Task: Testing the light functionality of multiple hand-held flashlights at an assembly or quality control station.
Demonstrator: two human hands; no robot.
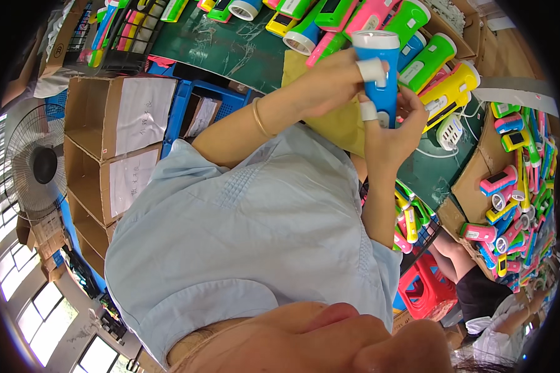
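Note:
A blue flashlight (387, 93) with a white head stands nearly upright in front of me, head end up. My left hand (336, 84), its thumb wrapped in white tape, closes on the flashlight's left side. From below and the right, my right hand (399, 133) grips the lower part, its taped thumb on the front and fingers curled round the far side. A yellow cloth (320, 118) lies on the bench under my left forearm. Right beside the held flashlight rest a yellow flashlight (451, 92) and a green flashlight (428, 62).
More coloured flashlights line the far edge of the green bench (199, 40). A white multi-port charger (449, 132) with cables sits to the right. A large carton (466, 180) heaped with flashlights lies beyond. Cardboard bins (87, 118) and a fan (40, 163) stand left; a red stool (426, 289) and another person are lower right.

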